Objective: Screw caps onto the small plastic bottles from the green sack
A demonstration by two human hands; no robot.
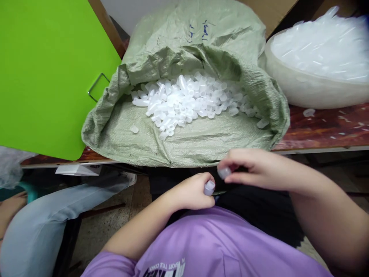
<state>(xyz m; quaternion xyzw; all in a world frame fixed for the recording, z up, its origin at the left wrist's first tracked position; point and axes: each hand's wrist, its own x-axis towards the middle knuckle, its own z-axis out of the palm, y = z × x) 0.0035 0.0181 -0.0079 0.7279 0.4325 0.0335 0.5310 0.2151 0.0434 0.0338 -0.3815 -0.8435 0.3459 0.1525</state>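
Note:
My left hand [191,191] is curled in a fist around a small translucent plastic cap [209,187], whose end sticks out by the thumb. My right hand [253,166] pinches another small clear cap [224,172] between thumb and fingers, just above and right of the left one. The two caps are a short gap apart. Both hands hover below the table edge, over my lap. In front of them a green woven sack [184,142] lies open on the table with a heap of white plastic caps [187,100] inside.
A large translucent bowl [302,90] heaped with clear plastic pieces stands at the right on the brown table [325,129]. A bright green board [49,73] covers the left. Another person's leg in light jeans [52,211] is at the lower left.

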